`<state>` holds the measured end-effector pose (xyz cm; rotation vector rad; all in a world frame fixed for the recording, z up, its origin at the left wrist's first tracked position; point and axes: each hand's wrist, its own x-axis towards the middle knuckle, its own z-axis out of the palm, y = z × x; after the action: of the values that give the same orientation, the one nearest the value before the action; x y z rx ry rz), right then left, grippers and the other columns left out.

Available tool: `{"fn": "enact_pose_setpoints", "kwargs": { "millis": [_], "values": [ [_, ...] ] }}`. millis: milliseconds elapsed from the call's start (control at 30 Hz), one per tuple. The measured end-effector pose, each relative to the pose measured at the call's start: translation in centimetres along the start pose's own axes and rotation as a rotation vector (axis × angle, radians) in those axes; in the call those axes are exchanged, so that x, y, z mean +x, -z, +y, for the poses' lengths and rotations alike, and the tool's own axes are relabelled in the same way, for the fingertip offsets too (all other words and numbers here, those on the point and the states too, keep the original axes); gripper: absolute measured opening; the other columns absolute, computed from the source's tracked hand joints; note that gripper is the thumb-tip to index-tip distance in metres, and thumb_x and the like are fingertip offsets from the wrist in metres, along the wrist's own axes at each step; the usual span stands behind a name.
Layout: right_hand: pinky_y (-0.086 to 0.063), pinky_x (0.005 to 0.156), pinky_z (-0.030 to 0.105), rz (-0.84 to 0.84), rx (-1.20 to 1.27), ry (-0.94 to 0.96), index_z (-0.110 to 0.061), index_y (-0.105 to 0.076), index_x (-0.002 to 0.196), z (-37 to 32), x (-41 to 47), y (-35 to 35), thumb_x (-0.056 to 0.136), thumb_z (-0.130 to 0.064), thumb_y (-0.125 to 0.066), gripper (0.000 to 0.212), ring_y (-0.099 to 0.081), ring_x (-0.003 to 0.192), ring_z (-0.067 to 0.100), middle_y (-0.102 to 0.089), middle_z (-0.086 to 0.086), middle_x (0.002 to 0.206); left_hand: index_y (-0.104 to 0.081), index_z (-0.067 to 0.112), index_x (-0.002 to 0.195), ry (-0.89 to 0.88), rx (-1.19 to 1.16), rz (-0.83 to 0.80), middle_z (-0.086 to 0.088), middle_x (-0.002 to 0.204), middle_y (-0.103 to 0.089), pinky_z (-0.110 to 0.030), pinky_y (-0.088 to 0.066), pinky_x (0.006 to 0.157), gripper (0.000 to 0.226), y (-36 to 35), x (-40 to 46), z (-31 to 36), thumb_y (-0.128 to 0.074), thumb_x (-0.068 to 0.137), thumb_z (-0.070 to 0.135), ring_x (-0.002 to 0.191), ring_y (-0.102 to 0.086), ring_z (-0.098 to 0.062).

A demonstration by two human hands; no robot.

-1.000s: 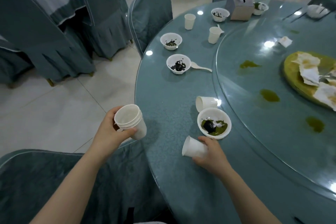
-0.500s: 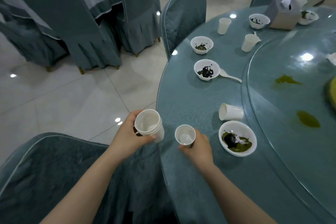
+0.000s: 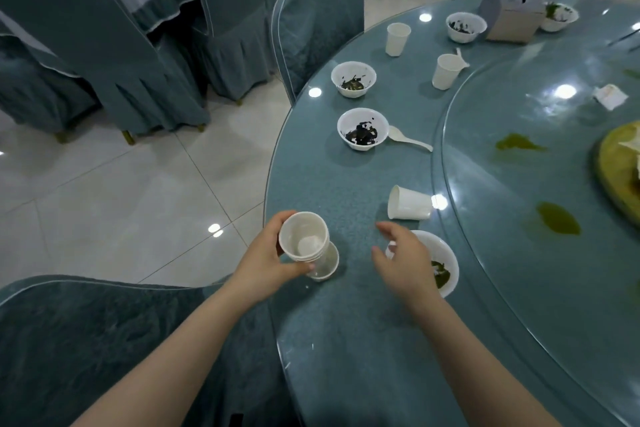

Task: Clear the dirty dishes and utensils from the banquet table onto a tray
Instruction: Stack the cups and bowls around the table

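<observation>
Newly nested, white cup stack [image 3: 306, 246] shows layered rims in left hand [image 3: 261, 262].

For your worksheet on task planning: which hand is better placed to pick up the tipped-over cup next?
Right. The right hand is free and open near the tipped-over cup; the left hand grips the stacked cups.

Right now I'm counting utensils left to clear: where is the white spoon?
In the head view the white spoon lies on the table, touching or nearly touching the right side of the bowl of dark scraps, beyond the tipped-over cup.
</observation>
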<state>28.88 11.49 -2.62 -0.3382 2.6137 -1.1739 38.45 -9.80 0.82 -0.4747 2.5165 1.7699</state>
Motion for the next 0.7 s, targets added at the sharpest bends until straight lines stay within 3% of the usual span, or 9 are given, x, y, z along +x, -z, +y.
{"fn": "enact_pose_setpoints", "kwargs": {
  "millis": [100, 200, 333, 400, 500, 600, 700],
  "values": [
    [-0.035, 0.094, 0.025, 0.118, -0.016, -0.046, -0.018, -0.056, 0.124, 0.6, 2.2, 1.4, 0.087, -0.015, -0.061, 0.038, -0.050, 0.117, 0.017, -0.058, -0.002, 0.124, -0.045, 0.051, 0.112, 0.006, 0.057, -0.024, 0.031, 0.112, -0.054, -0.011, -0.042, 0.087, 0.072, -0.9, 0.9, 0.1, -0.084, 0.058, 0.024, 0.107, -0.054, 0.003],
    [-0.031, 0.098, 0.027, 0.224, -0.135, -0.002, -0.020, -0.053, 0.125, 1.4, 4.8, 2.3, 0.084, -0.015, -0.062, 0.042, -0.041, 0.120, 0.021, -0.053, 0.000, 0.129, -0.044, 0.044, 0.116, 0.037, 0.108, -0.066, 0.029, 0.112, -0.055, -0.021, -0.043, 0.092, 0.074, -1.7, 1.3, -0.7, -0.084, 0.058, 0.022, 0.108, -0.054, 0.002],
    [-0.020, 0.114, 0.038, 0.054, -0.387, -0.034, -0.021, -0.029, 0.144, 2.4, 8.1, 2.8, 0.081, -0.027, -0.068, 0.075, -0.023, 0.139, 0.025, -0.032, 0.003, 0.150, -0.042, 0.038, 0.117, 0.054, 0.115, -0.089, 0.023, 0.116, -0.052, -0.016, -0.040, 0.091, 0.073, -2.4, 1.3, -1.3, -0.083, 0.066, 0.006, 0.110, -0.051, 0.004],
    [-0.028, 0.110, 0.042, -0.033, -0.465, -0.053, -0.020, -0.028, 0.145, 2.8, 9.1, 2.5, 0.078, -0.029, -0.071, 0.080, -0.031, 0.135, 0.027, -0.041, 0.004, 0.144, -0.042, 0.033, 0.120, 0.074, 0.099, -0.094, 0.018, 0.118, -0.052, -0.019, -0.043, 0.093, 0.073, -2.4, 1.4, -1.5, -0.082, 0.067, 0.004, 0.111, -0.052, -0.002],
    [-0.037, 0.101, 0.040, -0.068, -0.581, 0.005, -0.020, -0.043, 0.136, 2.9, 9.7, 2.2, 0.074, -0.030, -0.073, 0.070, -0.048, 0.121, 0.027, -0.054, 0.004, 0.132, -0.041, 0.037, 0.117, 0.077, 0.095, -0.098, 0.018, 0.115, -0.053, -0.012, -0.045, 0.085, 0.071, -2.3, 1.4, -1.5, -0.082, 0.068, 0.005, 0.105, -0.054, 0.004],
    [-0.038, 0.099, 0.037, -0.069, -0.394, 0.000, -0.021, -0.045, 0.135, 2.4, 9.8, 2.0, 0.070, -0.032, -0.078, 0.073, -0.047, 0.122, 0.025, -0.053, 0.002, 0.133, -0.042, 0.040, 0.114, 0.080, 0.079, -0.048, 0.023, 0.111, -0.053, -0.008, -0.045, 0.077, 0.069, -1.9, 1.2, -1.4, -0.082, 0.068, 0.005, 0.100, -0.054, 0.008],
    [-0.039, 0.086, 0.030, -0.066, -0.182, 0.025, -0.022, -0.049, 0.125, 1.2, 9.5, 1.3, 0.064, -0.034, -0.083, 0.071, -0.051, 0.114, 0.021, -0.055, -0.001, 0.124, -0.044, 0.039, 0.114, 0.077, 0.041, 0.034, 0.032, 0.106, -0.054, -0.007, -0.045, 0.074, 0.068, -0.9, 1.2, -1.0, -0.083, 0.068, 0.007, 0.100, -0.054, 0.009]
  ]
}}
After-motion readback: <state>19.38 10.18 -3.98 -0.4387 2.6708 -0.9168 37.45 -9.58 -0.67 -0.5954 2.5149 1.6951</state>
